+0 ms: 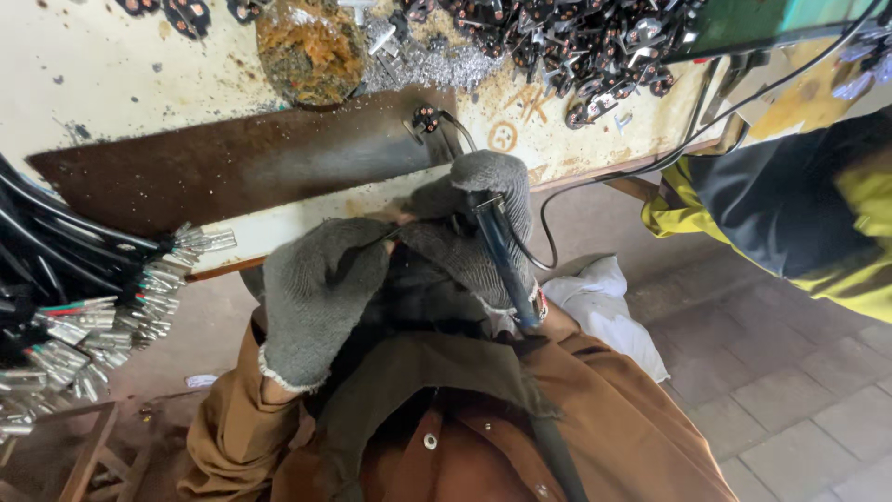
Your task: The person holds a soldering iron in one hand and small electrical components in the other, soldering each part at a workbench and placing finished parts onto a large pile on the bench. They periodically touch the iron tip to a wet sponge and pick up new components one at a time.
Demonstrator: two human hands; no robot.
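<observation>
Paved brick floor below, stained cream bench above, seen from over a brown jacket.

Nearest, low in view: jacket front and sleeves, with a white cloth lying at the person's right side.

Just above: two grey knitted gloves held close together at the bench edge. Left hand curled downward, fingers folded in, seemingly pinching something small against the right hand; what it grips hidden by the glove, so cannot tell for sure. Right hand closed around a dark, slim soldering iron, handle running back toward the chest, tip aimed forward into the gap between the gloves. Held pen-like, probably for fine control at the joint. Thin black cable looping off to the right and up across the bench.

To the left, hanging over the bench edge: a thick bundle of black cables ending in silver plugs, apparently kept within easy reach.

Next out: a dark rusty metal plate lying on the bench, likely as a heat-proof work patch, a small connector resting at its far right corner.

Farthest: a crusty orange-brown lump, metal shavings, and a heap of small black connectors. At right, another person's yellow and black sleeve.
</observation>
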